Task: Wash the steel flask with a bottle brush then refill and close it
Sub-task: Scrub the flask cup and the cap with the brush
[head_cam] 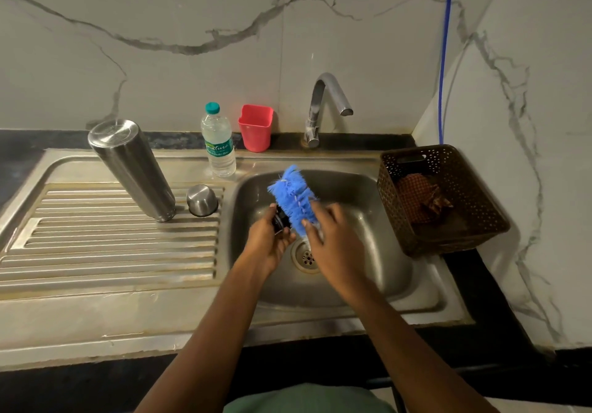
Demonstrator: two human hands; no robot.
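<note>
Over the sink basin (368, 284), the left hand (269, 236) grips a small dark stopper (279, 218), and the right hand (333, 236) curls its fingers round the blue bottle brush (293, 196). The steel flask (134, 169) stands upright on the drainboard (112, 246), well off to the left and nearer the left hand. Only 1 word is readable on the water bottle (218, 143): "nature".

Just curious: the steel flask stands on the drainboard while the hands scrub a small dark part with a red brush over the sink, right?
Not quite: the head view shows a blue brush, not red. The rest holds: steel flask on the drainboard, right hand holding the brush against the small dark part in the left hand, over the sink.
</note>
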